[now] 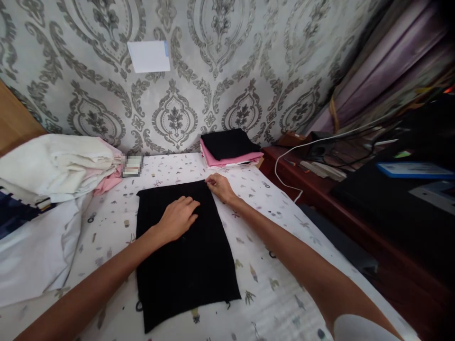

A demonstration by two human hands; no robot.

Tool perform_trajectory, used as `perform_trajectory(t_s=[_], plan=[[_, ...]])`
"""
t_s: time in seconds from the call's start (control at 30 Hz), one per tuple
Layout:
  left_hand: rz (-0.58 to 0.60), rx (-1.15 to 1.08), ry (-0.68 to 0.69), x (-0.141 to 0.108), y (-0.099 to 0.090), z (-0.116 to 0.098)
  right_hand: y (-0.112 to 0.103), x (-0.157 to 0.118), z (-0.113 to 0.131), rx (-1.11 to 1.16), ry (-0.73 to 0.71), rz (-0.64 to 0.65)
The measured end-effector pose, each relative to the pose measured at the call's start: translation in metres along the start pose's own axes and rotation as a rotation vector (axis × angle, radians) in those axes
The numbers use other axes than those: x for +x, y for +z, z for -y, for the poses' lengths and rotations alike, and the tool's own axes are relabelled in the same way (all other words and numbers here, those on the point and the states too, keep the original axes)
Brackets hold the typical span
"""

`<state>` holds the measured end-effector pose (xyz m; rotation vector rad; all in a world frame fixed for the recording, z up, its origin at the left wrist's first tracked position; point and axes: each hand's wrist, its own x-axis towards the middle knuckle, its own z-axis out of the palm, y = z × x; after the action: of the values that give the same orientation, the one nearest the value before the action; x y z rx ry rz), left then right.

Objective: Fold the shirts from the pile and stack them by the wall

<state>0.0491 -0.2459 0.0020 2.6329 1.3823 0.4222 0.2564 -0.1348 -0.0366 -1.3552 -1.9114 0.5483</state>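
A black cloth (185, 265) lies flat on the white patterned sheet (263, 284), its far edge slightly slanted. My left hand (178, 218) rests on the upper middle of the cloth, palm down with its fingers spread a little. At the cloth's far right corner, my right hand (219, 187) has its thumb and fingertips pinched together on the corner. Beyond my hands, by the wall, sits a stack of folded cloths, a black one (231, 143) on top of a pink one (232, 161).
White and pink fabric (57, 163) is heaped at the left. A small dark-edged object (132, 166) lies beside it against the wall. On the right stands a dark red desk (320, 194) with a white cable (279, 173) hanging over its edge.
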Motion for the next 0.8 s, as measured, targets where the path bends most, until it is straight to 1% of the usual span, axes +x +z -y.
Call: perform_trajectory(t_s=[0.07, 0.17, 0.23, 0.3, 0.37, 0.47, 0.53, 0.63, 0.73, 0.8], plan=[[0.013, 0.013, 0.050, -0.015, -0.002, -0.001, -0.005, -0.013, 0.007, -0.054, -0.035, 0.008], [-0.041, -0.042, 0.036, -0.037, -0.018, 0.013, -0.010, -0.040, 0.024, -0.125, -0.148, 0.046], [-0.063, -0.054, -0.026, -0.050, -0.032, 0.029, -0.012, -0.058, 0.039, -0.153, -0.268, 0.137], [-0.040, -0.033, -0.095, -0.059, -0.040, 0.046, -0.011, -0.071, 0.054, -0.224, -0.395, 0.253], [0.007, 0.020, -0.119, -0.063, -0.041, 0.058, -0.007, -0.077, 0.067, -0.331, -0.480, 0.346], [0.046, 0.118, -0.074, -0.060, -0.035, 0.065, 0.000, -0.075, 0.079, -0.465, -0.501, 0.415], [0.016, 0.150, -0.067, -0.055, -0.031, 0.062, 0.003, -0.072, 0.084, -0.487, -0.458, 0.399], [-0.058, 0.126, -0.093, -0.052, -0.032, 0.053, -0.001, -0.070, 0.086, -0.402, -0.368, 0.282], [-0.108, 0.056, -0.079, -0.058, -0.037, 0.044, -0.008, -0.076, 0.083, -0.301, -0.336, 0.180], [-0.167, -0.001, -0.093, -0.065, -0.040, 0.045, -0.012, -0.084, 0.078, -0.285, -0.346, 0.176]])
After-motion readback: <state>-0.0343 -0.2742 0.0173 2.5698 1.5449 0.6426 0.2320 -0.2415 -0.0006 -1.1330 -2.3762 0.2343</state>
